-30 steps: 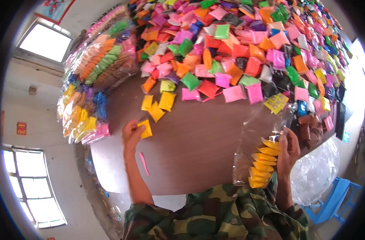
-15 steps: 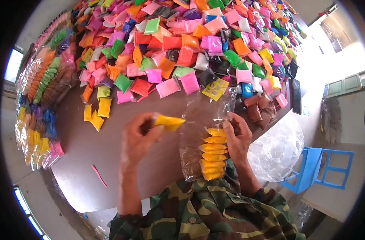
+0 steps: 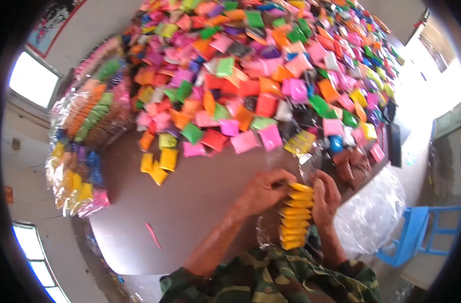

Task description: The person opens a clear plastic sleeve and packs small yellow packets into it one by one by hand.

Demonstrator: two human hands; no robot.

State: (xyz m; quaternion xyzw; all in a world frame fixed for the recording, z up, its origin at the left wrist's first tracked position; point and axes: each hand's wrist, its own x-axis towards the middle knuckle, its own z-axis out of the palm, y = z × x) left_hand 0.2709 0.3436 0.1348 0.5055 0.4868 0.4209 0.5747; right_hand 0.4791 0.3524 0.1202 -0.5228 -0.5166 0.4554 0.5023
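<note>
In the head view, a clear plastic bag (image 3: 263,233) hangs in front of my body, with a column of several yellow packets (image 3: 295,222) stacked inside. My right hand (image 3: 325,198) grips the bag's right side near its mouth, fingers curled. My left hand (image 3: 265,192) is closed at the top left of the stack, thumb and fingers pinched at the left end of the uppermost yellow packet (image 3: 301,188). Motion blur softens the fingertips. Just beyond the hands lies a yellow printed packet (image 3: 301,142).
A large heap of colourful packets (image 3: 250,88) covers the back of the brown table (image 3: 190,202). Loose yellow packets (image 3: 158,175) and a pink strip (image 3: 153,236) lie at left. Filled clear bags (image 3: 79,166) stand far left. Clear plastic (image 3: 374,214) and a blue stool (image 3: 412,235) are at right.
My left hand has moved right, carrying a yellow packet from beside the bag to the top of the stack. The view has shifted, so the scene sits lower and further right.
</note>
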